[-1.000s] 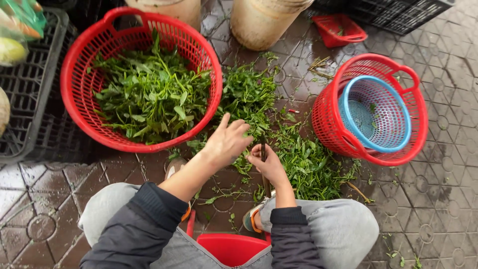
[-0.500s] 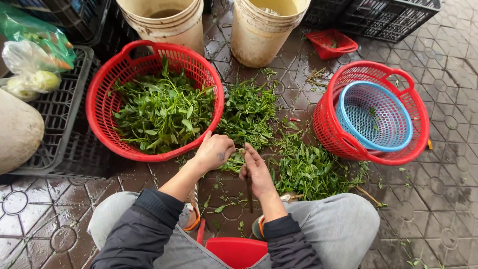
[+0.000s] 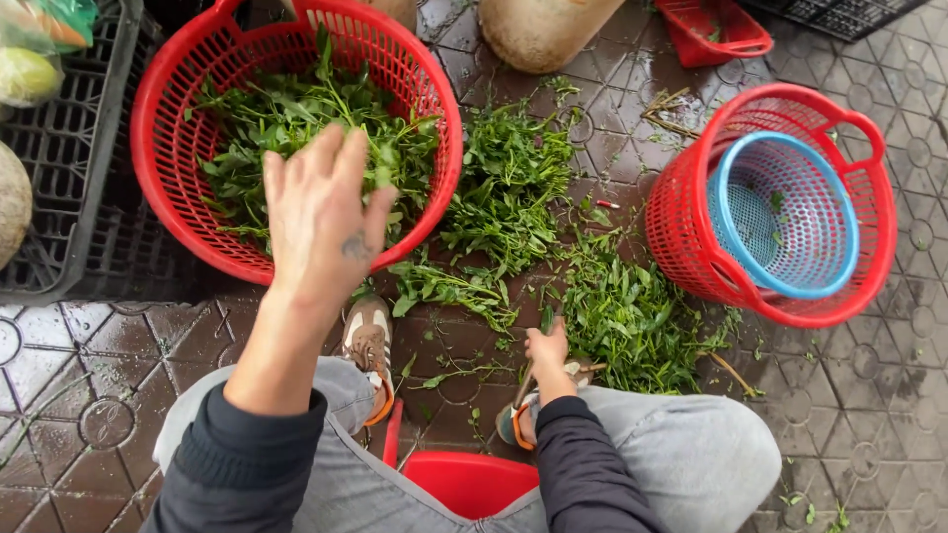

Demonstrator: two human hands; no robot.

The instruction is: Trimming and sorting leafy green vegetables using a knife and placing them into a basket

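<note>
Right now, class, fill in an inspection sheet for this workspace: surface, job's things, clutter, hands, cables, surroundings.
Surface: wet paved floor of patterned tiles.
Job's things: large red basket holding leafy greens; loose pile of greens on the floor beside it.
Clutter: stray stems and leaf scraps scattered about.
Hands: left hand raised over the red basket, fingers spread, holding nothing; right hand low by the pile, closed on a green sprig.
Cables: nothing seen.
Surroundings: blue basket nested in a second red basket on the right; black crate on the left; small red tray and a pale bucket at the top.
</note>
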